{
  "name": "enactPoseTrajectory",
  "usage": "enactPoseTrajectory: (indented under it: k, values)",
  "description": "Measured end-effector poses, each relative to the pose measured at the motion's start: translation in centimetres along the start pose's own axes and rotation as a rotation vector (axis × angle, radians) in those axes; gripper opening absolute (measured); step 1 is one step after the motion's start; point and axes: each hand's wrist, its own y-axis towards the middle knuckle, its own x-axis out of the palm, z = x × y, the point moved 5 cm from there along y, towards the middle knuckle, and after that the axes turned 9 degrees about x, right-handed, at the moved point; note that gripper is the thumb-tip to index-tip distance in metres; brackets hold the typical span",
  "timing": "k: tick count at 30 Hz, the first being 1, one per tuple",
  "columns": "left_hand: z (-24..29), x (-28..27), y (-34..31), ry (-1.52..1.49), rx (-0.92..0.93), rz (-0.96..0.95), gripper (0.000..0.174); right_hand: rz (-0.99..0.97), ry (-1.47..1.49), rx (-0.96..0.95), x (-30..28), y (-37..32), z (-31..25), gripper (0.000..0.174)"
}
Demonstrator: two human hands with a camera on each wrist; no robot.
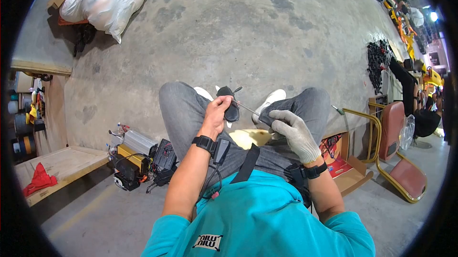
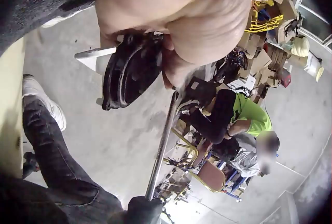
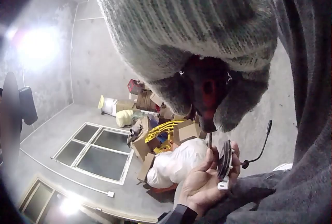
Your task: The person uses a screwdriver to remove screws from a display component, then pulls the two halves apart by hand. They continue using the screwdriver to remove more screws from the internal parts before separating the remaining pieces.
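My bare left hand (image 1: 217, 112) grips a black rounded part (image 1: 232, 112) between thumb and fingers. This part has ridged edges, white tabs and a short black cable (image 3: 263, 146) with a thicker end. My right hand (image 1: 292, 130), in a knitted grey-white glove, holds a screwdriver by its dark handle (image 1: 265, 117), which shows some red (image 3: 208, 89) in the right wrist view. The long metal shaft (image 2: 163, 146) points toward the left hand, its tip right at the fingertips. Both hands are between the knees, above the lap.
A low wooden bench (image 1: 71, 161) with a red cloth (image 1: 40, 179) stands at left, beside metal and black electrical parts (image 1: 138, 149). On the right are an open cardboard box (image 1: 350, 173) and a red-padded chair (image 1: 409, 177). White bags (image 1: 107, 6) lie at the back left.
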Motion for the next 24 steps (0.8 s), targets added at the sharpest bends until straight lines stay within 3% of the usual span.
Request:
enactPoseTrajectory:
  k: [24]
  values:
    - [-0.6, -0.2, 0.2, -0.011, 0.009, -0.051, 0.015, 0.006, -0.023, 0.035, 0.0, -0.1, -0.3, 0.039]
